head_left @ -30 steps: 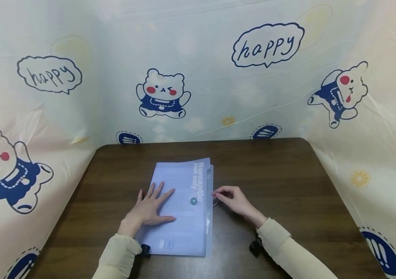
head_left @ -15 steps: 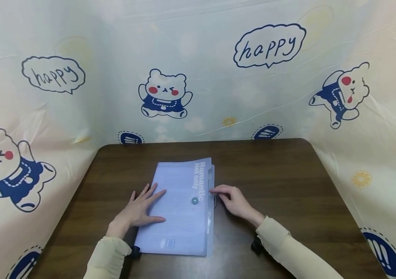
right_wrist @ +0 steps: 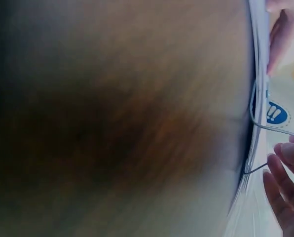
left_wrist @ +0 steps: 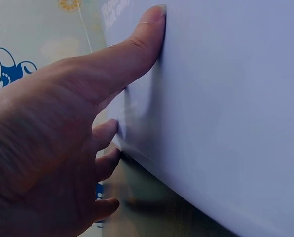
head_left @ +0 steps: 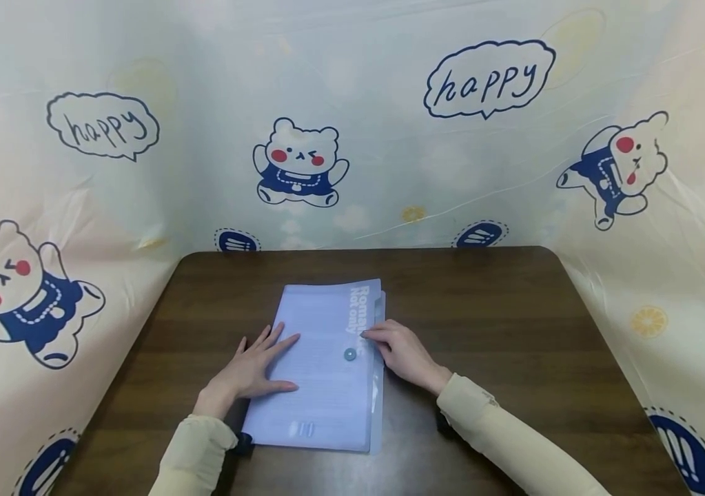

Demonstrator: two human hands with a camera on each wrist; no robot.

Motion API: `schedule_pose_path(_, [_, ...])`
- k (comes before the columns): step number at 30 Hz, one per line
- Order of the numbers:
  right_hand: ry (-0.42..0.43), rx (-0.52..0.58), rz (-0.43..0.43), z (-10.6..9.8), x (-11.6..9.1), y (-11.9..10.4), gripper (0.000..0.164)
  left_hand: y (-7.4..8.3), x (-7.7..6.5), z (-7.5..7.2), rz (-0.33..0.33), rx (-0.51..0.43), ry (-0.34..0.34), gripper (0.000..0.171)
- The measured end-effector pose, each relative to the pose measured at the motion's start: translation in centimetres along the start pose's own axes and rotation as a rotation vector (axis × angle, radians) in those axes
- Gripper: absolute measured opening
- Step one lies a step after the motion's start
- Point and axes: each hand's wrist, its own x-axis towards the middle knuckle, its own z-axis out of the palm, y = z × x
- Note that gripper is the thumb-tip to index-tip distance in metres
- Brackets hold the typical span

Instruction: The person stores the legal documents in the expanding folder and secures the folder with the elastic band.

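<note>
A pale purple-blue document folder (head_left: 311,406) lies on the table, with white lettering and a round teal button (head_left: 350,354) near its right side. Spread over the folder's left part, my left hand (head_left: 249,372) presses lightly with straight fingers; in the left wrist view its thumb (left_wrist: 147,37) touches the cover. My right hand (head_left: 408,355) is over the folder's right edge, its fingertips just above the button. The right wrist view shows its fingers (right_wrist: 280,180) pinching a thin grey elastic cord (right_wrist: 280,130), stretched from the folder's edge.
The dark wooden table (head_left: 482,303) extends around the folder on all sides. Behind and beside it hangs a pale curtain (head_left: 377,151) printed with bears and the word "happy". A small black object is by each cuff.
My right hand has moved left from beside the folder to over its edge, bringing the cord toward the button. My left hand has slid slightly left on the cover.
</note>
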Motion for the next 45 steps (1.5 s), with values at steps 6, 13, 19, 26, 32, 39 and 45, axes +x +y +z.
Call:
schedule_pose_path(6, [0.002, -0.126, -0.074, 0.4, 0.5, -0.2, 0.028, -0.3, 0.1, 0.0, -0.004, 0.001, -0.004, 0.103])
schedule_pose_path(13, [-0.037, -0.136, -0.058, 0.9, 0.7, -0.5, 0.027, -0.3, 0.1, 0.0, 0.003, -0.013, -0.004, 0.104])
schedule_pose_path(19, [-0.063, -0.154, -0.06, 1.3, 1.0, -0.8, 0.026, -0.1, 0.1, -0.1, 0.004, -0.018, -0.011, 0.104])
schedule_pose_path(26, [-0.051, -0.204, -0.072, 1.3, 1.2, -1.3, 0.023, 0.1, 0.2, -0.2, 0.005, -0.021, -0.01, 0.103])
schedule_pose_path(32, [-0.039, -0.279, -0.069, 1.7, 1.4, -2.4, 0.015, 0.1, 0.2, -0.1, 0.008, -0.018, -0.011, 0.103])
schedule_pose_path(39, [-0.003, -0.433, -0.05, 3.3, 2.2, -4.1, 0.004, 0.0, 0.2, 0.2, 0.006, -0.04, -0.005, 0.103])
schedule_pose_path(45, [0.016, -0.502, -0.037, 4.5, 2.7, -4.9, 0.012, 0.0, 0.1, 0.3, -0.004, -0.05, 0.0, 0.102])
